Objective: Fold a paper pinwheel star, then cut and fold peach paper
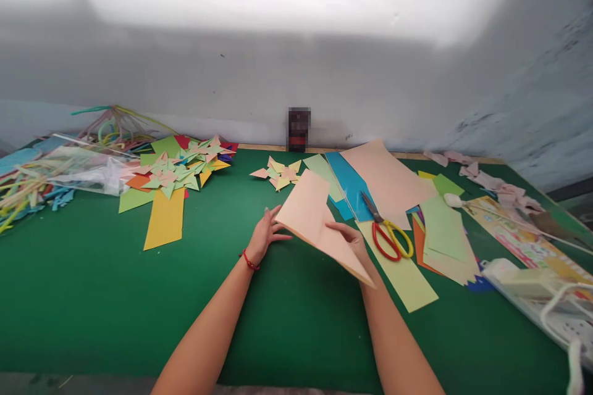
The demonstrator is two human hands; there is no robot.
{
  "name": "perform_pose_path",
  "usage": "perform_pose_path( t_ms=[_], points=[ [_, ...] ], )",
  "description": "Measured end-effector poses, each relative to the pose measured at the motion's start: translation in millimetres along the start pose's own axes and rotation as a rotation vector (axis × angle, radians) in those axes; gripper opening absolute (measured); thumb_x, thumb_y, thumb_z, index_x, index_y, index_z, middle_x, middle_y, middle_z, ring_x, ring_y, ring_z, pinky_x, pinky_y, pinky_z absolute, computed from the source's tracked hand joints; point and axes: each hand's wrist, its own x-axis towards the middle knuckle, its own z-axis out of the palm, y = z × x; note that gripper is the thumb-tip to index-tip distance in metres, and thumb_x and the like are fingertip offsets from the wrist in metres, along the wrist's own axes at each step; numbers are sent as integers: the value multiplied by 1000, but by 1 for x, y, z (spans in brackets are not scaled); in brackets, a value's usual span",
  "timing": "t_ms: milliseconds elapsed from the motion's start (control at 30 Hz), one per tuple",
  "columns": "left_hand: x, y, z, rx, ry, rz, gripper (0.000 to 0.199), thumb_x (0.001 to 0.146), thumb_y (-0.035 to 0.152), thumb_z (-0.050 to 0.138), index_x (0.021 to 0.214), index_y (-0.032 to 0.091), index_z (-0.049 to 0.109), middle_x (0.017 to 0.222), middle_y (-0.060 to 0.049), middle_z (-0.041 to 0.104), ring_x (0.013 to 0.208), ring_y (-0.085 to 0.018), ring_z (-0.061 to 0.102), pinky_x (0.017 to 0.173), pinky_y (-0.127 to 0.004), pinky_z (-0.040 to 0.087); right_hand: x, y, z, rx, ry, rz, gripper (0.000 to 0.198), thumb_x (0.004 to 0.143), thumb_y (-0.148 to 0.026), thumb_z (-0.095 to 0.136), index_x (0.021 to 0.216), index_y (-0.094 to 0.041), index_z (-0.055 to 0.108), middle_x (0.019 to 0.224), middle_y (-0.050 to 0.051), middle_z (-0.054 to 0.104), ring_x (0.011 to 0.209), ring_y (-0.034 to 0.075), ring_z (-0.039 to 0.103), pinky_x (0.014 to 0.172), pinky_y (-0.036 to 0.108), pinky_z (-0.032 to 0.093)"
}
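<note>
A folded sheet of pale peach paper (303,205) is held tilted above the green table. My right hand (348,237) grips its right part, fingers on the upper face and the thumb hidden. At the paper's left corner is my left hand (262,237), fingers apart, with a red bracelet on the wrist; whether a fingertip touches the paper I cannot tell. Scissors (383,228) with one red and one yellow handle lie to the right on a pale green strip (403,271). Beyond the paper sits a folded paper star (280,173) in peach and yellow.
Several folded paper stars (173,173) lie on coloured sheets at the left, near a plastic bag (92,166) and loose strips (28,191). A large peach sheet (384,176), green sheets (447,228) and a white power strip (532,296) lie right. A wall (222,86) stands behind.
</note>
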Motion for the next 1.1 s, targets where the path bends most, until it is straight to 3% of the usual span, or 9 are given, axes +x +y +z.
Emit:
perform_pose_path(
  t_ms=[133,233,367,500,667,800,933,1033,1100],
  points=[
    [-6,9,-3,-98,-109,56,71,82,66,31,133,18,42,142,-13,35,126,-35,36,89,-48,46,3,3,10,-150,-50,10,28,71,-29,68,99,-25,69,96,3,68,79,17,62,60,24,48],
    [-9,12,-2,51,-170,142,72,74,50,62,137,24,37,147,-7,24,132,-33,26,102,-43,34,4,5,13,-228,-31,-17,30,74,-28,64,104,-26,67,101,2,67,84,18,62,63,25,48],
    [-11,11,-1,211,-338,114,95,61,22,77,141,27,26,146,-8,28,130,-31,31,105,-41,31,4,8,11,-278,-7,-57,33,76,-28,60,109,-26,65,107,4,66,91,21,61,67,28,49],
    [-11,13,-2,227,-366,112,78,68,20,70,138,25,34,146,-7,28,128,-31,34,103,-41,33,4,6,9,-322,-8,-87,31,78,-28,57,108,-26,65,114,4,63,99,22,59,75,30,50],
    [-8,14,-3,267,-301,191,66,70,17,62,132,25,44,145,-2,29,132,-28,28,106,-37,29,0,4,11,-456,-13,-141,28,82,-25,49,103,-26,67,111,3,65,96,21,61,74,30,50],
    [-6,11,-3,360,-192,292,53,75,22,57,127,23,50,140,-2,40,130,-24,33,108,-34,25,-5,1,15,-595,-37,-193,30,83,-25,45,104,-26,66,108,2,66,94,21,62,75,32,50],
    [0,3,-7,401,2,298,40,78,35,57,114,18,62,125,-6,56,120,-24,46,101,-32,35,-2,-9,8,-743,-68,-235,34,84,-27,43,113,-28,61,116,3,62,104,21,57,83,35,49],
    [8,-8,-12,334,198,196,46,77,49,57,96,10,70,104,-11,67,102,-28,58,88,-35,45,3,-20,-16,-939,136,-199,35,84,-30,41,113,-24,60,114,7,59,97,21,58,77,33,49],
    [13,-14,-14,269,267,196,49,72,53,60,91,9,70,97,-10,69,95,-27,61,83,-33,46,2,-25,-41,-1184,371,-56,36,82,-28,42,111,-19,61,104,11,58,90,23,58,76,35,48]
  ],
)
